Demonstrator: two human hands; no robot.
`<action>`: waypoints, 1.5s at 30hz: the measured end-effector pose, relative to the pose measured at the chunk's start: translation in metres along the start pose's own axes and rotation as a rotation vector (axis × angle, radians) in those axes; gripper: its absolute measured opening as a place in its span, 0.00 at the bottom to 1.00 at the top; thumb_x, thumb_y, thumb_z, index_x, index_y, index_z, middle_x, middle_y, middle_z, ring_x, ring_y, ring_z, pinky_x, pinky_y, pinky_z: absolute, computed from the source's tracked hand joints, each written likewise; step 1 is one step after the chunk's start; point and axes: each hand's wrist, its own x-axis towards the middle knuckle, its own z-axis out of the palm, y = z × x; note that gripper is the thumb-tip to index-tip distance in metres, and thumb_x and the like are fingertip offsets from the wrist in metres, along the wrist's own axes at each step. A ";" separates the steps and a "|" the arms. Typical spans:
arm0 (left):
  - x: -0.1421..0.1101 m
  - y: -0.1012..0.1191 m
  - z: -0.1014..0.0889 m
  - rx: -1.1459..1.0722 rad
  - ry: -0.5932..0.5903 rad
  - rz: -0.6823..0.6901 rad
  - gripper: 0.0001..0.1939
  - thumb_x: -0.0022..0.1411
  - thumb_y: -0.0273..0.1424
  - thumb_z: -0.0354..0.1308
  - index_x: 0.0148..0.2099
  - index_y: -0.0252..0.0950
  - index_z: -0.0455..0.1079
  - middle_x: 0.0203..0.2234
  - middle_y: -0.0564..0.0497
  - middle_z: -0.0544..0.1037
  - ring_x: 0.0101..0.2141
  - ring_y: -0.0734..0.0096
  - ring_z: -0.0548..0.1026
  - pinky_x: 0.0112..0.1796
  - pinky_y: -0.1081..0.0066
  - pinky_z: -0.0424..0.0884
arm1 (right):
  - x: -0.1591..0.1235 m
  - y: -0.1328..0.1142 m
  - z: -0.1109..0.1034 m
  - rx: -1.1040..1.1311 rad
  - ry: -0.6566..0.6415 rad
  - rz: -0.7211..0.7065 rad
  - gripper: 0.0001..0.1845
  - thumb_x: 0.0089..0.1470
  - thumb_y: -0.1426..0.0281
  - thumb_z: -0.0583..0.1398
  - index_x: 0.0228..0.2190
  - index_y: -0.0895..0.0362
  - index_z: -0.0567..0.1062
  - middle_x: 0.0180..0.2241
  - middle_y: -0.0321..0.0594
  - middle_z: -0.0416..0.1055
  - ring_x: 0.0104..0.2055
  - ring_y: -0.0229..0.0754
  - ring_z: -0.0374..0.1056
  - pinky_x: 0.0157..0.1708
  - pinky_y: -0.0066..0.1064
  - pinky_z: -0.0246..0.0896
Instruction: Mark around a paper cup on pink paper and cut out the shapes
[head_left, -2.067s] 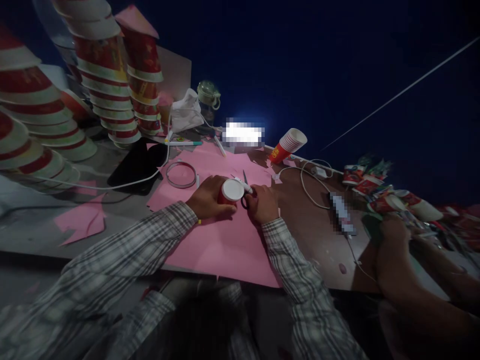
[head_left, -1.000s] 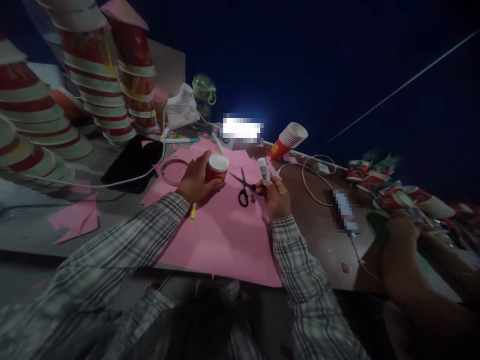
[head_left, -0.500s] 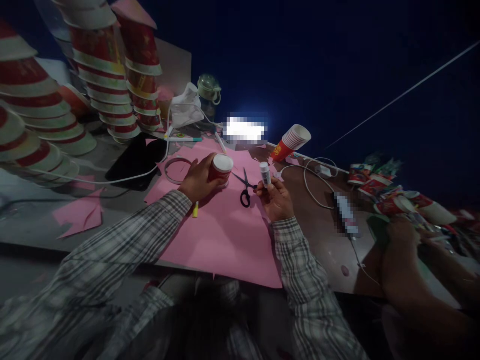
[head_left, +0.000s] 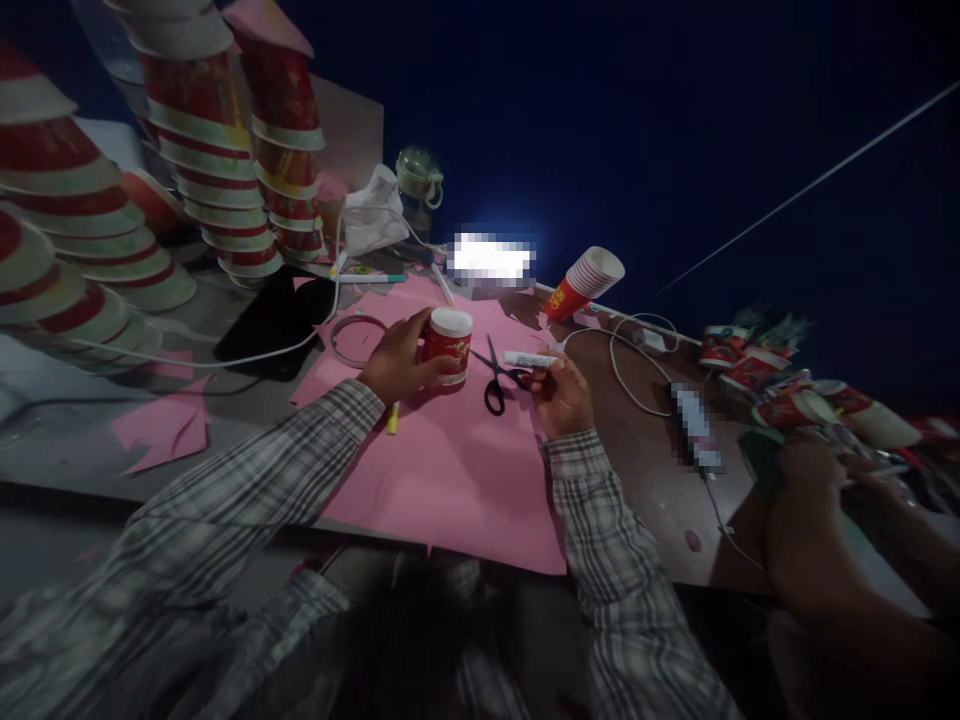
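Jutting leftward, the tube (head_left: 523, 359) is pinched by the right hand (head_left: 564, 400); the cup (head_left: 454, 347) is clasped from its left by the left hand (head_left: 397, 362).

The cup (head_left: 457, 352) at the centre is red with a paler printed design and a white top, and the slim tube (head_left: 525, 360) by it is white with grey print. The scissors (head_left: 498, 374) have black handles. Below them I see a big sheet (head_left: 450, 480) of plain pink. The sleeves (head_left: 285, 470) wear a plaid of dark lines over greyish white. Off to the left, the tall cup stacks (head_left: 217, 170) run in bands of red and greenish white, with a pink cone (head_left: 266, 25) over one. The nested cups (head_left: 581, 285) are red, yellow-marked and white-rimmed; the tabletop (head_left: 622, 450) there looks brown.
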 end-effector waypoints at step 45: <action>-0.010 -0.015 0.005 -0.164 -0.041 -0.056 0.47 0.57 0.48 0.65 0.72 0.38 0.54 0.56 0.36 0.76 0.53 0.48 0.78 0.50 0.49 0.78 | 0.003 0.013 0.000 -0.211 0.160 -0.090 0.18 0.40 0.67 0.65 0.34 0.51 0.66 0.26 0.28 0.78 0.25 0.36 0.73 0.27 0.28 0.71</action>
